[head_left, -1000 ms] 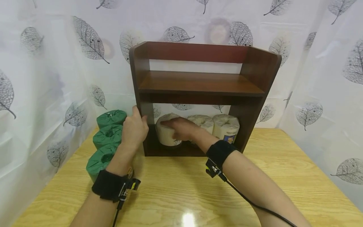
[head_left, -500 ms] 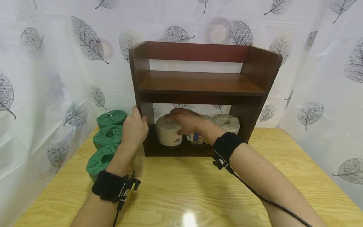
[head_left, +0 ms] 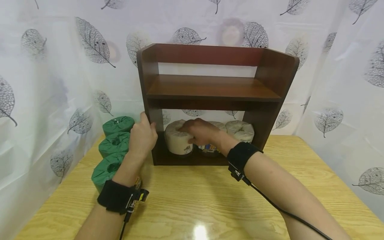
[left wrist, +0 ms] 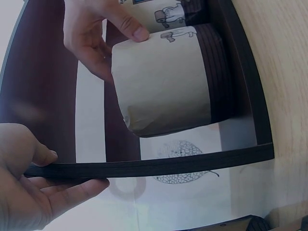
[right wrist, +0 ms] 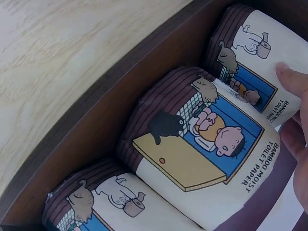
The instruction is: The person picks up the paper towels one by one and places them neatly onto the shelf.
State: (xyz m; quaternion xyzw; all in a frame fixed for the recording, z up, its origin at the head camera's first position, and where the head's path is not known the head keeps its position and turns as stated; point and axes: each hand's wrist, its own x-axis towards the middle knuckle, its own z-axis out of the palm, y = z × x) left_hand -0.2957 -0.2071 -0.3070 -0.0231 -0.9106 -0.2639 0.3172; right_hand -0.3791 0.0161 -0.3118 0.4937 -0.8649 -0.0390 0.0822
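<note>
My left hand (head_left: 142,138) grips the upright left side panel of the dark wooden shelf (head_left: 210,88), its thumb on one face and fingers on the other. Three cream-wrapped toilet paper rolls stand in a row in the lower compartment. On the leftmost toilet paper roll (head_left: 177,141), my right hand (head_left: 199,130) has its thumb against the printed side and its fingers over the top edge. The middle toilet paper roll (right wrist: 199,144) shows a cartoon and dark base band in the right wrist view. Part of the rightmost toilet paper roll (head_left: 240,130) is hidden by my right forearm.
Three green-wrapped rolls (head_left: 115,143) stand in a line on the wooden table (head_left: 186,200), left of the shelf. The shelf's upper board (head_left: 210,87) bears nothing. A leaf-patterned curtain (head_left: 75,76) hangs behind and at both sides.
My right hand has drawn back rightward from the leftmost roll's top to its right edge, rising and then dipping slightly. More of that roll now shows. My left hand stays on the side panel.
</note>
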